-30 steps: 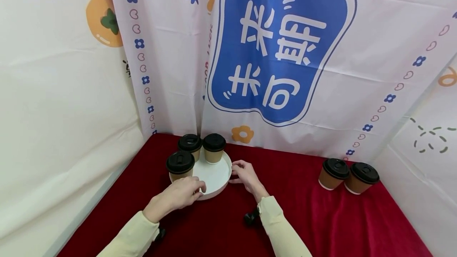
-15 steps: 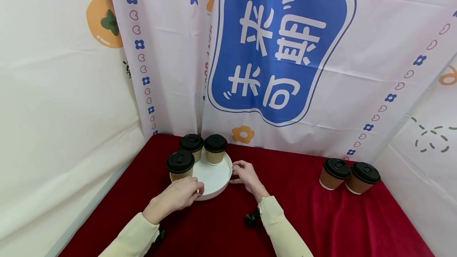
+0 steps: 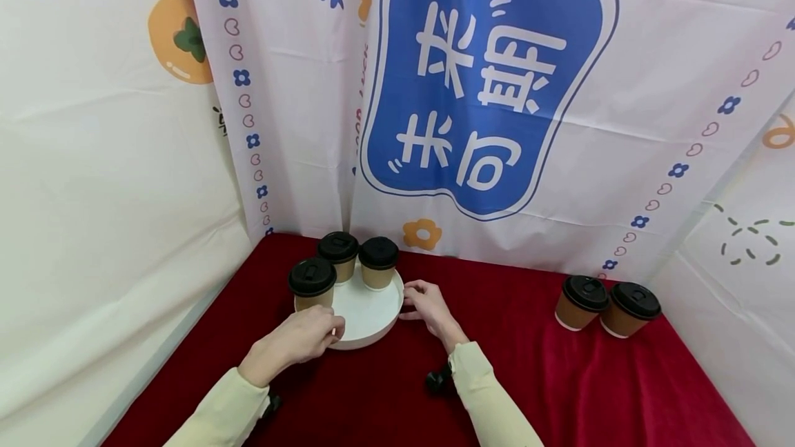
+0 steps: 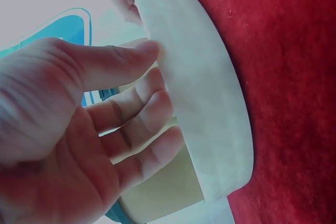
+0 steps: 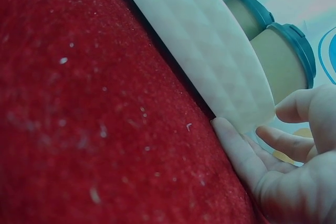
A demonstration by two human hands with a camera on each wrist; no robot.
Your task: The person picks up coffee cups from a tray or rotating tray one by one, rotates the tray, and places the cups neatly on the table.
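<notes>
A round white tray (image 3: pixel 368 316) with a low patterned wall lies on the red cloth. On it stand three lidded paper coffee cups: one at the front left (image 3: pixel 312 280), one behind it (image 3: pixel 338 250) and one at the back right (image 3: pixel 378 257). My left hand (image 3: pixel 294 338) pinches the tray's near rim, with the thumb (image 4: pixel 121 64) at the edge and the fingertips partly hidden behind the wall. On the right side, my right hand (image 3: pixel 428 305) holds the wall (image 5: pixel 199 51), one digit low near the cloth and another at the rim.
Two more lidded coffee cups, a left one (image 3: pixel 580 303) and a right one (image 3: pixel 629 310), stand side by side at the far right. A printed curtain (image 3: pixel 310 123) hangs behind the red cloth (image 3: pixel 497 336). White fabric walls (image 3: pixel 112 178) border both sides.
The tray has turned slightly clockwise: its two back cups have shifted right and a little nearer, the front one slightly left and back. My left hand has moved left; the right has stayed.
</notes>
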